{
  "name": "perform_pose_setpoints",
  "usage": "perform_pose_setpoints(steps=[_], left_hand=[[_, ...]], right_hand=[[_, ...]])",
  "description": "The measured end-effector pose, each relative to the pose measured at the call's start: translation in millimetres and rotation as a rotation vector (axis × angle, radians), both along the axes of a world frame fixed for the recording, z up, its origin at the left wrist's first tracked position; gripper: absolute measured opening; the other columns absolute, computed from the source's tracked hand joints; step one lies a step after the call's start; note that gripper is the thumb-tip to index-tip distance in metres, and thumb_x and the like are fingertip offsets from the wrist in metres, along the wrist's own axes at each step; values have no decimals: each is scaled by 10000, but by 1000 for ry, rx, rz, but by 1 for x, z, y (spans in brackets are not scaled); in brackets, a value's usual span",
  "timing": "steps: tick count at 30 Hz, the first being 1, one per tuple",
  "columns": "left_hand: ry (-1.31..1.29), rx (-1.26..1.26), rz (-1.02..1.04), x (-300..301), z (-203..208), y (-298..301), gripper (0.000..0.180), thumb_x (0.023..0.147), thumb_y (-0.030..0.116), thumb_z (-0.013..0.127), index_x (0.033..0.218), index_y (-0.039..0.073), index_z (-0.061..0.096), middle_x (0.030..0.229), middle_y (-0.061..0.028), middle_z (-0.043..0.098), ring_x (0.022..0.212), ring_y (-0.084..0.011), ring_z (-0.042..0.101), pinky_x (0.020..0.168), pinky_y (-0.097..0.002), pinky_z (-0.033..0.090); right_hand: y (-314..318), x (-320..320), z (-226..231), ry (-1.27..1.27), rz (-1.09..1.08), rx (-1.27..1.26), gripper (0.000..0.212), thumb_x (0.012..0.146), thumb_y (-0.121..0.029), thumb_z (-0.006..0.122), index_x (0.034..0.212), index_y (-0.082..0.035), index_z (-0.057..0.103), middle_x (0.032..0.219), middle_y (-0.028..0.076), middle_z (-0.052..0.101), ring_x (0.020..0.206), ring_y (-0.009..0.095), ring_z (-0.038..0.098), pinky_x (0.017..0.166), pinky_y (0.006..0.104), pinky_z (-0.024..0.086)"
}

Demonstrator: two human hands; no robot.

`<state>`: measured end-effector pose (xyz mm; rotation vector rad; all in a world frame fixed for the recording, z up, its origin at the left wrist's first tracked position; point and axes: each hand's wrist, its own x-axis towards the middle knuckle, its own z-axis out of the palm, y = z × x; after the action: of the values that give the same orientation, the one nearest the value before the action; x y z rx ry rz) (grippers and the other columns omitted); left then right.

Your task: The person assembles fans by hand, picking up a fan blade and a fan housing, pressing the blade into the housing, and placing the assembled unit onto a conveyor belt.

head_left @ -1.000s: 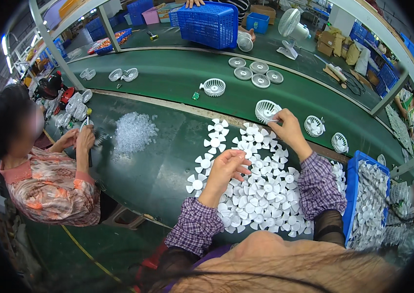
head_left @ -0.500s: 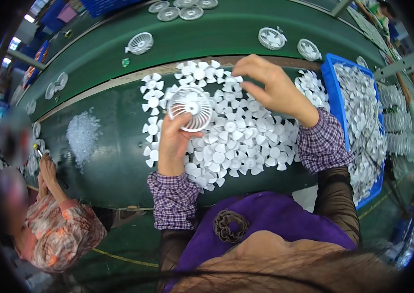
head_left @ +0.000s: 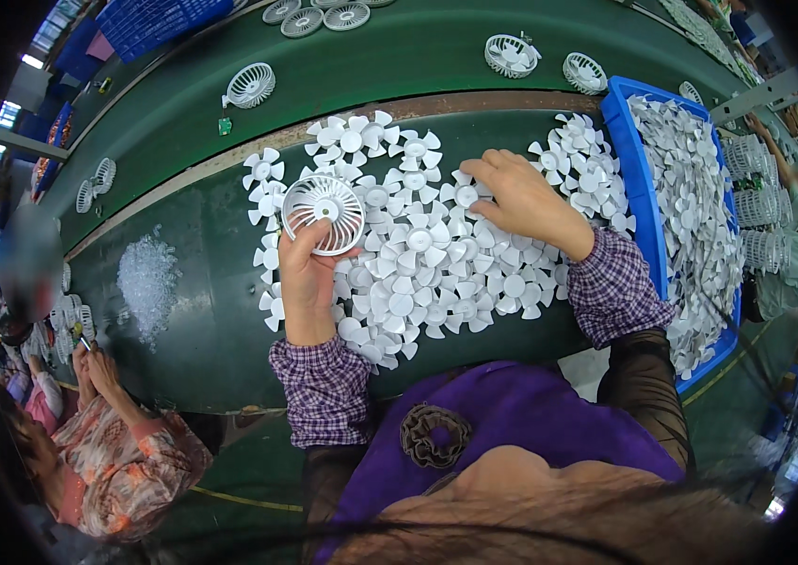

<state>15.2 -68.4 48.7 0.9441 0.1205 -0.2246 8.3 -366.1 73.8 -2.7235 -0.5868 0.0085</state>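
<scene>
Our left hand (head_left: 309, 273) grasps a round white fan cage (head_left: 325, 209) at ten o'clock, thumb in front, the other fingers mostly hidden behind. Compared with half a second ago, our right hand (head_left: 526, 202), at two o'clock, is lower, down by a white fan blade (head_left: 463, 195); we cannot tell whether its bent fingers pinch it. Loose fan blades (head_left: 420, 240) spread around both hands. At eleven o'clock, the top edge cuts off a blue crate (head_left: 168, 26).

Fan blades (head_left: 420, 239) on table (head_left: 215, 315) | bin (head_left: 645, 202) right | small-parts heap (head_left: 148, 287) left | conveyor (head_left: 370, 71) behind
</scene>
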Motion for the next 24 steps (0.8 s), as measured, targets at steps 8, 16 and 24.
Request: perform_pose_setpoints(steps=[8, 16, 24], left_hand=[[-23, 49, -6, 0, -4, 3, 355, 842, 52, 534, 1177, -52, 487, 1019, -171, 646, 856, -284, 693, 577, -355, 629], [-33, 22, -45, 2, -1, -1, 352, 858, 62, 536, 1184, -68, 501, 983, -176, 661, 804, -282, 700, 553, -325, 616], [-13, 11, 7, 1, -4, 0, 337, 851, 45, 553, 1171, -53, 516, 983, -158, 658, 793, -224, 692, 567, -344, 621]], right_hand=[[-11, 15, 23, 177, -98, 647, 313, 797, -43, 621, 1102, -5, 561, 752, 9, 493, 642, 84, 467, 585, 238, 411], [-12, 31, -22, -298, -29, 102, 262, 747, -16, 639, 1003, -12, 585, 907, 137, 565, 914, 327, 550, 815, 410, 432], [-26, 37, -5, -240, -137, 22, 274, 755, -66, 671, 1027, -45, 648, 924, 115, 573, 926, 299, 547, 809, 393, 428]])
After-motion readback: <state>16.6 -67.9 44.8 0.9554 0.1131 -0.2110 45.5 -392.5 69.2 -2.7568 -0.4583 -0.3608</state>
